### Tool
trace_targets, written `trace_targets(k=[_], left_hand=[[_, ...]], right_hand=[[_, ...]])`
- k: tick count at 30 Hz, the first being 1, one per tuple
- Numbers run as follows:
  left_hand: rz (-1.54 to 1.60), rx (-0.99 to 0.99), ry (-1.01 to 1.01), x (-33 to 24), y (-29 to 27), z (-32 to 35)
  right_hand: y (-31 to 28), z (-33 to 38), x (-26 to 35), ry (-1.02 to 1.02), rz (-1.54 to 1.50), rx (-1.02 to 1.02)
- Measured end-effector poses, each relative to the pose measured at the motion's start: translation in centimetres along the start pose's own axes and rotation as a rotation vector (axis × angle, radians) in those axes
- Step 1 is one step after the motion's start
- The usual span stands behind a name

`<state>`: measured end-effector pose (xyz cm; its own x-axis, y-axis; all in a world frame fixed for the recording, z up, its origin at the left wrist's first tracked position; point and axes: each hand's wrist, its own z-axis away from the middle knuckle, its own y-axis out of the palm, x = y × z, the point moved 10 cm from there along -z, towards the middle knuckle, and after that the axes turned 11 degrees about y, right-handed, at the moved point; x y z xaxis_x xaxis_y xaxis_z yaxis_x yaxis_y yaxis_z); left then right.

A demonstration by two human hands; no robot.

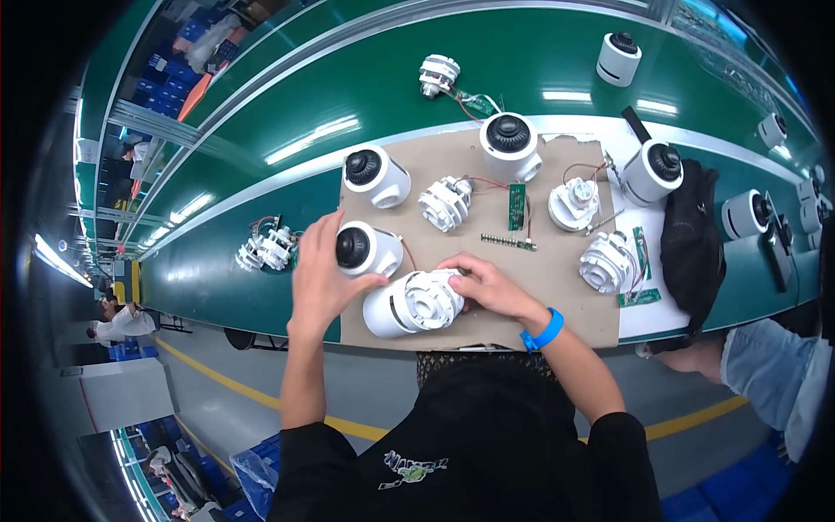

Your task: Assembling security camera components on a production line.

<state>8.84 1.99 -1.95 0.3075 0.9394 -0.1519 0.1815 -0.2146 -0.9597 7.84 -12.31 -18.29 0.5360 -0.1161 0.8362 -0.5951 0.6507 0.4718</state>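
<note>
Housing [389, 315] left of right grip [481, 284] | right: fingers curled on its ribbed end | left grip [323, 277]: spread wide

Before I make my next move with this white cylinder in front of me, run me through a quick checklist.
1. Right hand gripping the white ribbed part at the cylinder's end: ok.
2. Left hand holding the cylinder: not ok; it is open, its thumb near the cylinder.
3. Open space behind the cylinder: not ok; a black-topped housing stands close behind.
4. Red wire free of the ribbed part: cannot tell; its lower end is hidden.
5. Upright green circuit board clear of the right hand: ok, it lies beyond on the cardboard.
</note>
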Motion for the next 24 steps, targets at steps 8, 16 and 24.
trace_targets(k=[8, 16, 24], left_hand=[[0.176, -0.134, 0.071, 2.1, -0.6, -20.7], [0.100, 0.360, -0.309, 12.7, 17.3, -31.1], [0.121, 0.072, 0.083, 4.1, 2.7, -28.1]], right_hand=[[0.7, 0.2, 0.8, -0.007, 0.030, -0.013], [0.4, -0.7, 0.2, -0.166, 0.220, -0.037], [-0.1, -0.4, 1.0, -0.080, 0.103, -0.081]])
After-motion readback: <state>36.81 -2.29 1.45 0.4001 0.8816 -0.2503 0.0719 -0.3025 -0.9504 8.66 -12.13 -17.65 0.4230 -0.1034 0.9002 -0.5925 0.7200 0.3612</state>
